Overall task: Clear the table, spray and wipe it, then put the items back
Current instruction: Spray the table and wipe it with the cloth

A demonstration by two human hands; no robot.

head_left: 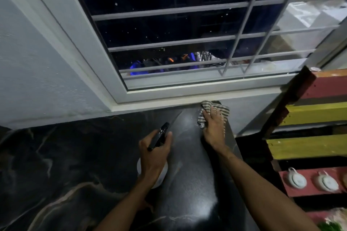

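A glossy black table (189,165) runs from me toward the wall under a window. My right hand (214,127) lies flat on a striped grey-and-white cloth (203,112), pressing it on the table's far end near the wall. My left hand (154,152) grips a spray bottle (159,136) by its black trigger head, held over the table's left edge. The bottle's white body shows only partly below my hand.
A barred window (178,43) with a white sill stands just beyond the table's far end. A shelf of red and yellow wooden slats (309,114) stands to the right, with white round items (296,179) on a lower slat. Dark marbled floor (56,165) lies to the left.
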